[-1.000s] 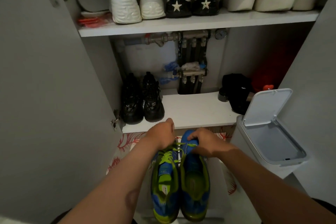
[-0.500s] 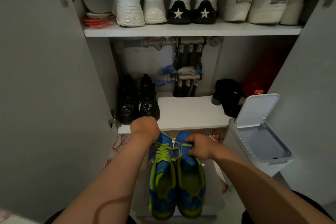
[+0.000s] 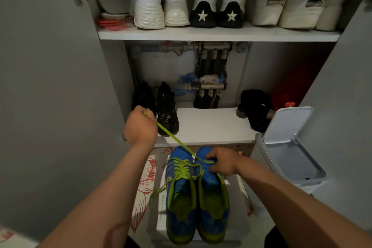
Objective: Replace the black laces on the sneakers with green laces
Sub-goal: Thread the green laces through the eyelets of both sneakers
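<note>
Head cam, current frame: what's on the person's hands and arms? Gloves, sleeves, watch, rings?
Nothing worn that shows. Left hand and right hand are bare: no gloves, no visible rings. Left arm and right arm are bare to the frame edge: no sleeves, watch or bands.

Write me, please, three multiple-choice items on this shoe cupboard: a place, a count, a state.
1. The black sneakers stand: A) on the floor B) on the lower shelf, left C) in the bin.
2. Star-heeled shoes on the top shelf: A) one B) two C) four.
3. The green lace in the left hand is: A) taut B) slack on the floor C) tied in a bow.
Answers: 1 B, beside the left door; 2 B, two white stars show; 3 A, it runs straight to the blue sneaker the right hand holds.
</note>
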### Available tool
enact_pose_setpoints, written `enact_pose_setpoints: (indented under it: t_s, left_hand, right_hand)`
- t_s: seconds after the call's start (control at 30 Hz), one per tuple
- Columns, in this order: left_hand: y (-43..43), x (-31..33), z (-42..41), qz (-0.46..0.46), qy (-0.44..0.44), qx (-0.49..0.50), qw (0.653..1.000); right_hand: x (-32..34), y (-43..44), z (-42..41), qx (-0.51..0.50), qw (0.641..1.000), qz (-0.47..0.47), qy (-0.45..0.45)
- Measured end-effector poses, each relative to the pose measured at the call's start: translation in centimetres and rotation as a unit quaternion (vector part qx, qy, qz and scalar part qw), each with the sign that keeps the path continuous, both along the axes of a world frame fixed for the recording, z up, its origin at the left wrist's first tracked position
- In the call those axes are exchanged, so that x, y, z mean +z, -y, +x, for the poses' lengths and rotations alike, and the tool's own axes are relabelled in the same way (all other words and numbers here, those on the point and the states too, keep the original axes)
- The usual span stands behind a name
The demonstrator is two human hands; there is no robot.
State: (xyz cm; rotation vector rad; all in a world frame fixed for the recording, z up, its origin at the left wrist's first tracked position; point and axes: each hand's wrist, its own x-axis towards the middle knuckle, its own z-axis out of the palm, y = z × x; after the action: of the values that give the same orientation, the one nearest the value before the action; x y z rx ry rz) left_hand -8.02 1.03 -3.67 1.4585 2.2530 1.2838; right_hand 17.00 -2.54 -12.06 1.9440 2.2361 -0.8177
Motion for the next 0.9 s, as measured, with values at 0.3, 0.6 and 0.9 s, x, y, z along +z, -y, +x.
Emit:
enact_pose_setpoints:
  t_s: [0.3,0.6,0.9]
  left_hand:
    - [0.8,-1.3,0.7,-0.187,0.015,-0.305,0.934]
    - [0.4,0.4,2.3,-0.053,-0.131,-0.318,0.937]
    - [1.0,4.4,5.1,0.0,-0.011,-0.33,0.944]
  right_hand:
    - [-0.5,-0.5,0.4,-0.057,0.995,-0.008,-0.085]
    - [-1.3,-0.4,2.3,-0.129,0.986,-0.068,-0.085]
    - [5.3,0.1,2.5,-0.183,0.962,-0.028,-0.201]
